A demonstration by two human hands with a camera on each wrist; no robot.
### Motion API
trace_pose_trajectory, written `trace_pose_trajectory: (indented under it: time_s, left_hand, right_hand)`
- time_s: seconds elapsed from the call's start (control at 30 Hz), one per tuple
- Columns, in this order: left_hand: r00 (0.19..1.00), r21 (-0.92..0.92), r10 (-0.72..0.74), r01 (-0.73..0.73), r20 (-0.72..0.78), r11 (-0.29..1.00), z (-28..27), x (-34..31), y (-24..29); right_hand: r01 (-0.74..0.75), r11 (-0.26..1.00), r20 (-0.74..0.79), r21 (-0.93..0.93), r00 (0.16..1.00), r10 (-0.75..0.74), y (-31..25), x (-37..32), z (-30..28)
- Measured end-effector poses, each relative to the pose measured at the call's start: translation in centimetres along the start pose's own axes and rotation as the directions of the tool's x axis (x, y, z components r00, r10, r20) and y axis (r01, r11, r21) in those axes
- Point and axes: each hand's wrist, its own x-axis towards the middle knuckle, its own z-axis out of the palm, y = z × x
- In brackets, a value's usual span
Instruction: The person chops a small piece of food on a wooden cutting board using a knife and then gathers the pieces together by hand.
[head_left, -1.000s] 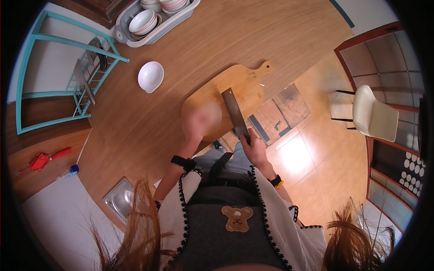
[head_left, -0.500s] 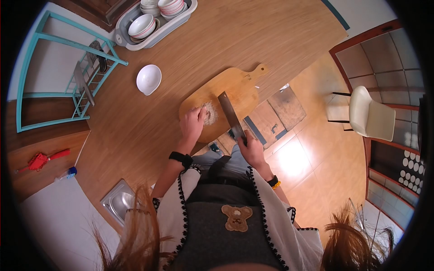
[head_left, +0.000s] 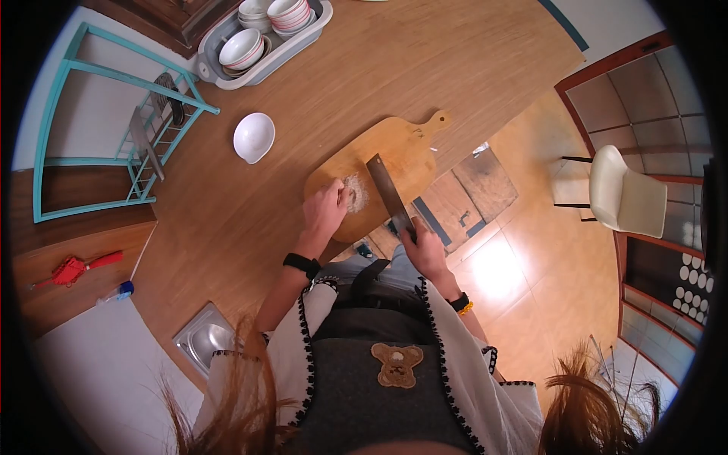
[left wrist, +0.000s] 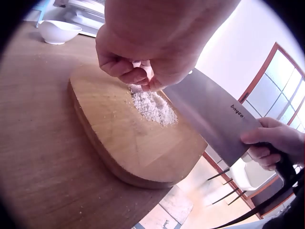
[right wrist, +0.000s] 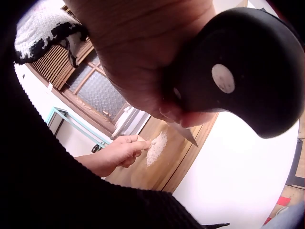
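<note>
On the wooden cutting board (head_left: 402, 136) lies a small pile of finely chopped white bits (left wrist: 153, 109). My left hand (head_left: 326, 208) is at the pile's left side, fingers curled and thumb drawn in, pinching some of the white bits; a pale bit shows between the fingertips in the left wrist view. My right hand (head_left: 426, 250) grips the black handle (right wrist: 252, 71) of a cleaver (left wrist: 209, 114). Its broad blade reaches over the board, just right of the pile, and hides part of the board.
A white bowl (head_left: 254, 138) stands on the wooden counter (head_left: 212, 205), left of the board. Behind it is a grey dish tub (head_left: 282, 62) with stacked bowls. A turquoise rack (head_left: 114, 80) holds knives at far left. At the right, a cream chair (head_left: 626, 189) stands on the floor.
My left hand, blurred over the pile one second ago, has drawn back to the pile's left side and stays there with curled fingers. The cleaver has hardly moved in my right hand.
</note>
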Motion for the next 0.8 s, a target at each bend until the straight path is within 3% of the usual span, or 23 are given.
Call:
trace_pose_trajectory:
  time_s: [0.13, 0.2, 0.43, 0.53, 0.6, 0.73, 0.8]
  left_hand:
    - [0.998, 0.058, 0.05, -0.051, 0.026, 0.997, -0.3, 0.8, 0.9]
    - [0.991, 0.272, -0.002, -0.034, 0.133, 0.962, -0.5, 1.4, 0.8]
    - [0.981, 0.254, 0.052, -0.1, 0.189, 0.962, 0.5, 2.4, 0.7]
    - [0.979, 0.23, 0.1, -0.14, 0.178, 0.963, 0.9, 1.8, 0.1]
    - [0.991, 0.078, 0.119, -0.124, 0.067, 0.989, 0.9, 1.3, -0.3]
    - [0.989, -0.019, 0.129, -0.131, -0.076, 0.991, -0.1, -0.1, -0.4]
    - [0.992, -0.191, 0.048, -0.071, -0.12, 0.979, -0.4, -0.5, -0.1]
  right_hand:
    - [0.005, 1.0, 0.027, -0.01, 1.0, -0.005, 0.1, 0.1, -0.4]
    - [-0.005, 1.0, 0.032, -0.015, 0.999, 0.006, -0.1, -0.1, 0.0]
    - [0.016, 1.0, 0.037, -0.022, 0.999, -0.015, 0.1, -0.1, -0.1]
    - [0.019, 0.999, 0.042, -0.026, 0.999, -0.018, 0.2, -0.1, -0.2]
    - [0.023, 0.999, 0.044, -0.032, 0.999, -0.022, 0.3, 0.0, -0.2]
    - [0.051, 0.999, 0.036, -0.011, 0.998, -0.05, 0.5, 0.1, -0.2]
    - [0.051, 0.999, 0.042, -0.011, 0.998, -0.05, 0.4, 0.2, -0.5]
